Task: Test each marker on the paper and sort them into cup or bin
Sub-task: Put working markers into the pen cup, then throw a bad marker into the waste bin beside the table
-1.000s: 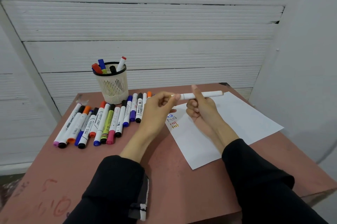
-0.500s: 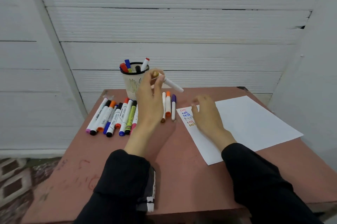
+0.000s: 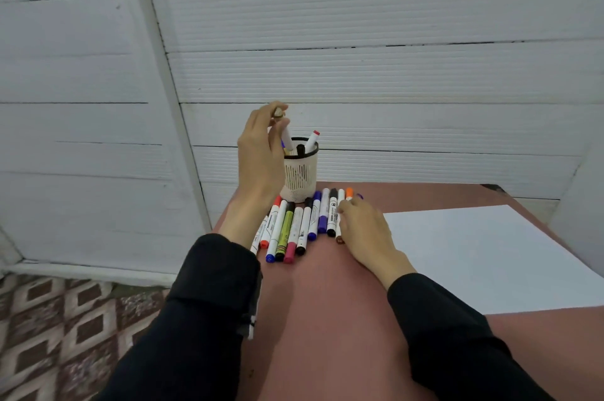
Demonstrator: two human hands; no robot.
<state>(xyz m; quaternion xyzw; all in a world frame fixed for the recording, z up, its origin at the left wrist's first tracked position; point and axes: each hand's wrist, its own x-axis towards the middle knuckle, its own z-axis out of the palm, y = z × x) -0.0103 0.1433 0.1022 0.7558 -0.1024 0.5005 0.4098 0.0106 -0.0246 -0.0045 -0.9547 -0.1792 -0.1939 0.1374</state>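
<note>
A white mesh cup [image 3: 300, 178] stands at the table's far edge with several markers in it. My left hand [image 3: 261, 152] pinches a white marker [image 3: 286, 136] by its top end and holds it upright, its lower end inside the cup's rim. A row of loose markers [image 3: 295, 225] lies in front of the cup. My right hand [image 3: 364, 227] rests on the right end of that row, fingers on a white marker with a brown cap [image 3: 340, 237]; whether it grips the marker is unclear. The white paper [image 3: 483, 257] lies to the right.
The reddish-brown table [image 3: 327, 319] ends just behind the cup, against a white panelled wall [image 3: 359, 73]. Patterned floor tiles [image 3: 58, 335] show off the table's left edge. No bin is in view.
My left hand has carried the white marker from above the table to the cup and tipped it upright. My right hand has moved from the paper's corner left onto the marker row.
</note>
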